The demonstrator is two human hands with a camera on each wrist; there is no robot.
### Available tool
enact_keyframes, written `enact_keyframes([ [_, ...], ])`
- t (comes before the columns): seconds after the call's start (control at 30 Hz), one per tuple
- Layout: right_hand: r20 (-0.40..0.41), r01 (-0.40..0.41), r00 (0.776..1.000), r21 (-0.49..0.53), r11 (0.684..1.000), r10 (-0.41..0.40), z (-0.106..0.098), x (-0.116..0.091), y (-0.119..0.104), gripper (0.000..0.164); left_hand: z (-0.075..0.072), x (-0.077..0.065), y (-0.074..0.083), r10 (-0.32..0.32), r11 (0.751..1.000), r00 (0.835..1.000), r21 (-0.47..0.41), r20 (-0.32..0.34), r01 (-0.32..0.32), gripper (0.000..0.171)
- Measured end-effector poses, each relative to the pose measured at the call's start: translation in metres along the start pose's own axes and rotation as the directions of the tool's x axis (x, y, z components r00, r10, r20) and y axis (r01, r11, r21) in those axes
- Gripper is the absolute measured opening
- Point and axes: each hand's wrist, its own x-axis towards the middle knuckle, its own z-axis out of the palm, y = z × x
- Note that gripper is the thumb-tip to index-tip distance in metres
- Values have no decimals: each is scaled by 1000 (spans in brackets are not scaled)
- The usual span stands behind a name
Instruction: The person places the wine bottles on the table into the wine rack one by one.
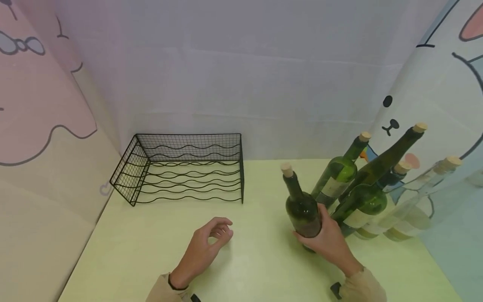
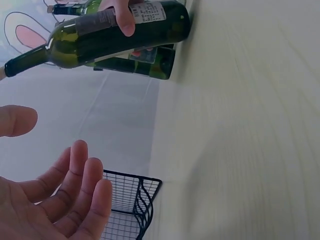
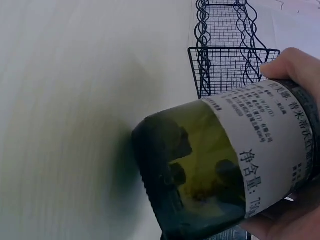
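My right hand (image 1: 332,242) grips a dark green wine bottle (image 1: 301,209) around its labelled body, thumb on one side and fingers on the other. The bottle leans, its cork end up, and its base is close over the table. In the right wrist view, the bottle's base (image 3: 185,175) and white printed label (image 3: 270,132) fill much of the frame. My left hand (image 1: 206,242) hovers above the table left of the bottle, holding nothing, its fingers loosely bent. Beyond it sits a black wire rack (image 1: 192,147) with wavy rails.
Right of the held bottle stand several more corked bottles: a green bottle (image 1: 341,170), a taller slim one (image 1: 392,153), another green bottle (image 1: 371,199) and clear glass ones (image 1: 409,214). The pale table (image 1: 256,268) meets a hanging cloth (image 1: 264,92) at the back.
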Motion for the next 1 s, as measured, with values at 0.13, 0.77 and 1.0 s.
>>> enact_keyframes([
  [0.13, 27, 43, 999, -11, 999, -43, 1, 6, -5, 80, -2, 1, 2, 40, 998, 999, -59, 34, -38, 21],
  [0.77, 133, 222, 969, -80, 972, -210, 5, 15, -9, 83, -7, -11, 52, 475, 876, 872, 34, 123, -482, 30],
  [1.0, 173, 296, 948, -185, 937, -266, 5, 13, -12, 87, -11, -12, 76, 599, 766, 792, 203, 119, -610, 34],
])
